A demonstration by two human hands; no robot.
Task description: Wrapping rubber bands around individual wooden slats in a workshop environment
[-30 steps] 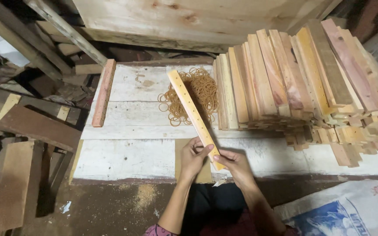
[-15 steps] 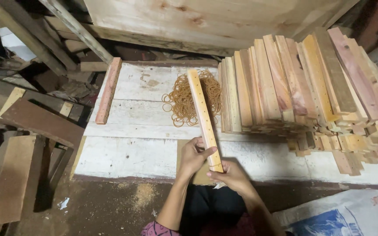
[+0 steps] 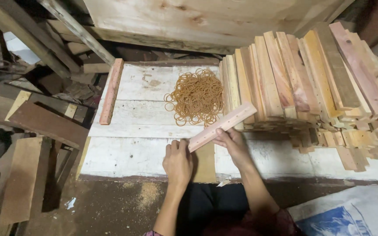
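Held piece: a pale, flat wooden slat with a row of small holes (image 3: 222,126), tilted from low left to high right, its far end over the edge of the stack.
Right hand: the right hand (image 3: 234,146) grips the slat near its middle, fingers (image 3: 224,139) curled under it and thumb on top.
Left hand: the left hand (image 3: 178,158) lies at the slat's lower end, fingers (image 3: 176,144) bent and close together, tips touching the end; whether they pinch it I cannot tell.
Bench: a white-painted plank bench (image 3: 136,131) under both hands.
At 12 o'clock of the hands: a loose heap of tan rubber bands (image 3: 195,97).
At 2 o'clock: a big stack of similar wooden slats (image 3: 305,81).
At 10 o'clock: a single reddish wooden strip (image 3: 111,90) lying lengthwise.
Step, as I judge it: one slat taken from the stack is being turned and squared between both hands.
Next move calls for: a steady right-hand grip while the left aligns the end.
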